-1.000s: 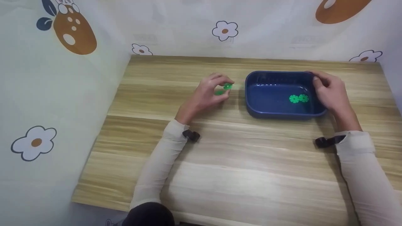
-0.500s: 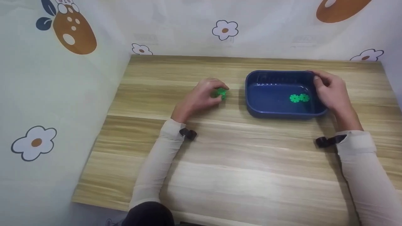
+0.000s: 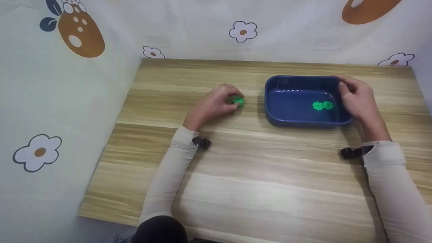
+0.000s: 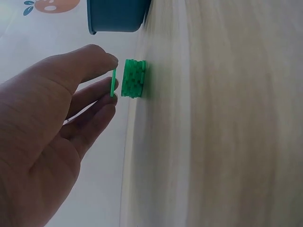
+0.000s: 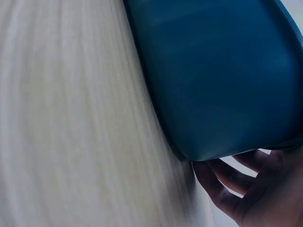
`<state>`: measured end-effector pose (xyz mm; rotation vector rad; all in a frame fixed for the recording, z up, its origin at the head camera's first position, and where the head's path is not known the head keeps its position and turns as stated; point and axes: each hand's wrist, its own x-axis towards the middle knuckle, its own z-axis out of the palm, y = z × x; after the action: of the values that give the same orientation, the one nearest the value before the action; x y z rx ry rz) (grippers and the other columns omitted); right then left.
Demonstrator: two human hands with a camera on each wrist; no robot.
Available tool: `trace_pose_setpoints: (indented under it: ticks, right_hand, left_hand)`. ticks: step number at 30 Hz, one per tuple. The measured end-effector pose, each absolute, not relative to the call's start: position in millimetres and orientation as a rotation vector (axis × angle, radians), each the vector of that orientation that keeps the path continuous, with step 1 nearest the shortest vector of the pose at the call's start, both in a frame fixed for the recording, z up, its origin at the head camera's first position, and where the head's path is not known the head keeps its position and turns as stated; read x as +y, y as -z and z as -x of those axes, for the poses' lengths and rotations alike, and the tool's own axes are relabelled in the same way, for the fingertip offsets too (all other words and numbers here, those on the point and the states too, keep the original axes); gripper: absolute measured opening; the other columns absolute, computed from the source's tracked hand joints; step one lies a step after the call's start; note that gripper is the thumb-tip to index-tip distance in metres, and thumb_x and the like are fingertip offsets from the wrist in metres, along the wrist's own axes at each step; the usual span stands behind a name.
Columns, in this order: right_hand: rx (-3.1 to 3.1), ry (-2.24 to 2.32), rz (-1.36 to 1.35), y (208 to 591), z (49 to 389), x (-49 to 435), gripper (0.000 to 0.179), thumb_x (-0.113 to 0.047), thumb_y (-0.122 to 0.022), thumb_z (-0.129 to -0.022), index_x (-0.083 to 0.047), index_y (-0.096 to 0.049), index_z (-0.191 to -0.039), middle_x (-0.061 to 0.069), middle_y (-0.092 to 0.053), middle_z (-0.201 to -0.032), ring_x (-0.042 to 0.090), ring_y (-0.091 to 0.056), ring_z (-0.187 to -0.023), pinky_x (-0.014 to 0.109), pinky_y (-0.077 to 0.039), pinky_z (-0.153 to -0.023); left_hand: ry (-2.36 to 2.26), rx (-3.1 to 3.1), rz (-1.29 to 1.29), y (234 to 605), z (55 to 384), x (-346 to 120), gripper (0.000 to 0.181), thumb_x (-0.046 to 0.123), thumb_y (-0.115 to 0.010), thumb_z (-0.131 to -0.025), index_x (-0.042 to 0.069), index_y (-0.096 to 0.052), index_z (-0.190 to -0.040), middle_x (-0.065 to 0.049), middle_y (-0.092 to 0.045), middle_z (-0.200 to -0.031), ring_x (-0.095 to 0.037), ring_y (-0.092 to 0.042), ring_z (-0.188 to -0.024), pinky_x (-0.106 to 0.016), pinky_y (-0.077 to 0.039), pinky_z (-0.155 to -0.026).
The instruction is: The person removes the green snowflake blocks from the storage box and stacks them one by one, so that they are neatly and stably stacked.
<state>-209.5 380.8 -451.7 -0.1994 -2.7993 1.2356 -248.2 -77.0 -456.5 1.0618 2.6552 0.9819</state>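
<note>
Between thumb and fingertips, my left hand pinches a thin green notched disc, seen edge-on in the left wrist view. Just under it, a small gap apart, a short stack of green notched discs stands on the table. My right hand grips the right end of a dark blue rectangular tub, thumb at the rim and fingers against the outer wall. Inside the tub, toward its right end, two green flower-like discs lie side by side.
The wood-grain table extends in front of both hands. A white wall covering with flower prints rises behind it and at the left. Each wrist wears a small black camera, such as the left one.
My left hand has moved left and slightly toward me, from beside the tub to over the stack, with a green disc between its fingers. The right hand and tub have stayed nearly still.
</note>
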Motion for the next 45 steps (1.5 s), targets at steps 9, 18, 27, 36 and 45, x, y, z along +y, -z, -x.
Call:
trace_pose_setpoints:
  ticks: [9, 18, 27, 36, 45]
  right_hand:
    - [-2.792, -1.237, 0.201, 452.2, 209.8, 380.3, 0.044, -0.039, -0.047, -0.113, -0.026, -0.067, -0.15, 0.015, -0.067, -0.149, -0.003, -0.058, -0.121, 0.02, -0.042, -0.107]
    - [-2.779, -1.246, 0.196, 452.2, 208.5, 379.9, 0.043, -0.039, -0.047, -0.113, -0.026, -0.068, -0.149, 0.013, -0.067, -0.149, -0.005, -0.057, -0.121, 0.02, -0.042, -0.108]
    - [-2.766, -1.269, 0.193, 452.0, 206.9, 379.9, 0.043, -0.039, -0.048, -0.113, -0.026, -0.069, -0.148, 0.011, -0.069, -0.147, -0.005, -0.057, -0.116, 0.018, -0.041, -0.103]
    - [-2.767, -1.274, 0.201, 452.5, 207.8, 380.5, 0.043, -0.041, -0.048, -0.112, -0.028, -0.069, -0.147, 0.009, -0.068, -0.149, -0.005, -0.057, -0.119, 0.018, -0.04, -0.105]
    - [-2.787, -1.279, 0.208, 451.5, 208.7, 379.5, 0.044, -0.041, -0.046, -0.113, -0.028, -0.067, -0.15, 0.011, -0.065, -0.153, -0.001, -0.057, -0.126, 0.022, -0.04, -0.114]
  left_hand:
    - [-0.974, 2.648, -1.103, 458.6, 249.5, -76.7, 0.023, 0.015, -0.077, -0.099, 0.008, -0.08, -0.121, -0.005, -0.078, -0.118, -0.019, -0.068, -0.114, -0.037, -0.056, -0.105]
    - [-0.973, 2.62, -1.085, 459.6, 251.1, -78.1, 0.027, 0.018, -0.082, -0.097, 0.008, -0.08, -0.122, -0.004, -0.078, -0.117, -0.02, -0.068, -0.111, -0.037, -0.055, -0.105]
    - [-0.965, 2.623, -1.093, 460.2, 251.3, -77.1, 0.024, 0.017, -0.079, -0.099, 0.008, -0.08, -0.121, -0.006, -0.078, -0.118, -0.021, -0.068, -0.113, -0.039, -0.054, -0.107]
    - [-0.961, 2.636, -1.107, 460.2, 251.0, -76.0, 0.024, 0.017, -0.079, -0.099, 0.009, -0.08, -0.122, -0.005, -0.078, -0.119, -0.021, -0.068, -0.114, -0.04, -0.055, -0.107]
    - [-0.958, 2.631, -1.08, 460.6, 251.4, -74.9, 0.026, 0.018, -0.079, -0.1, 0.008, -0.079, -0.123, -0.007, -0.077, -0.122, -0.021, -0.068, -0.114, -0.037, -0.056, -0.104]
